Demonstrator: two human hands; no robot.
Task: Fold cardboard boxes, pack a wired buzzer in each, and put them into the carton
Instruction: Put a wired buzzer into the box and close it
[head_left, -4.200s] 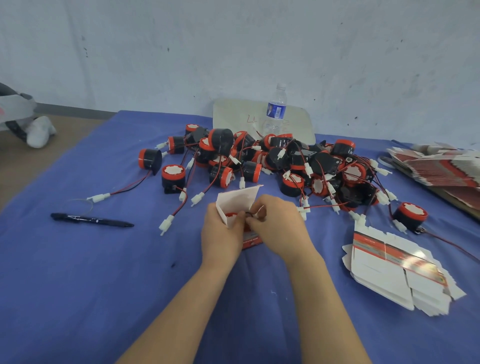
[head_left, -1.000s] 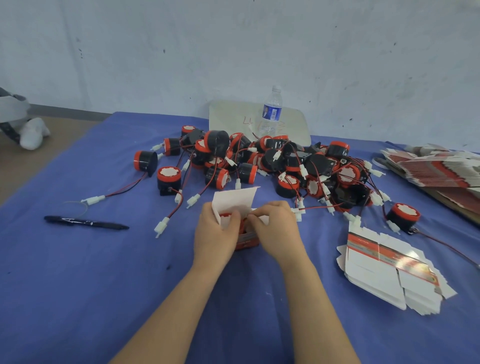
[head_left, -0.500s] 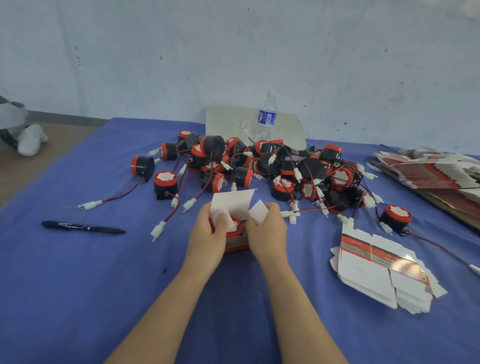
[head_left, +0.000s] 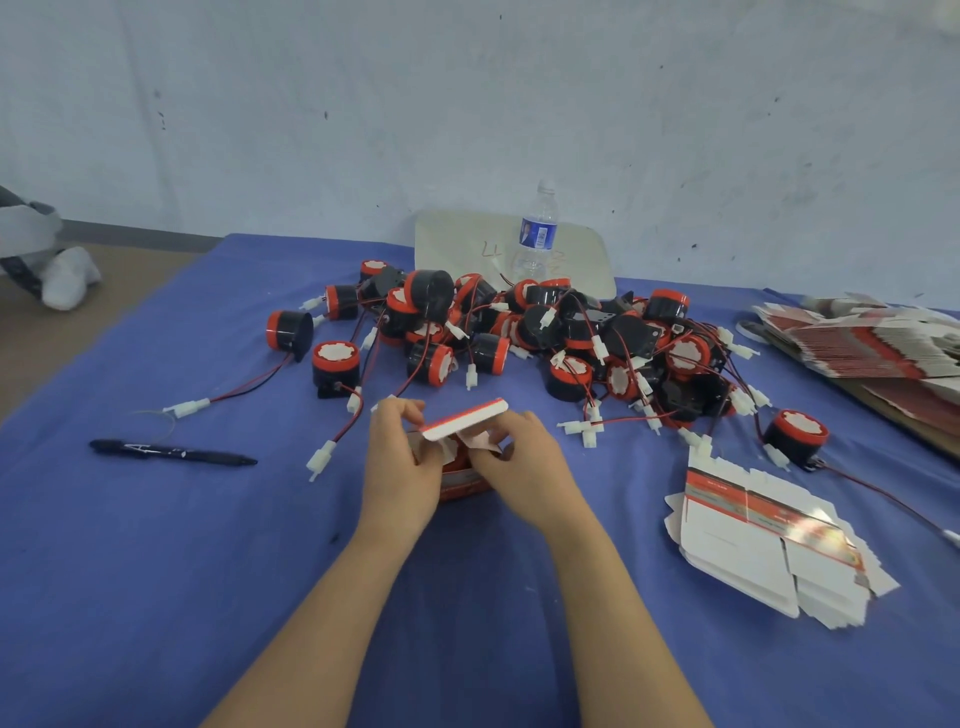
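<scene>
You are looking down at a blue cloth (head_left: 156, 597) that is covering the work surface. A black pen (head_left: 171, 452) is lying on it on your left, pointing roughly left to right. At the far edge, a clear water bottle (head_left: 537, 234) with a blue label is standing upright, and a pale rounded board (head_left: 457, 249) with faint red marks is leaning behind it against the scuffed grey wall (head_left: 467, 104). Off the far left, a white and grey object (head_left: 67, 275) is sitting on the brown floor (head_left: 130, 270); you cannot tell what it is.
</scene>
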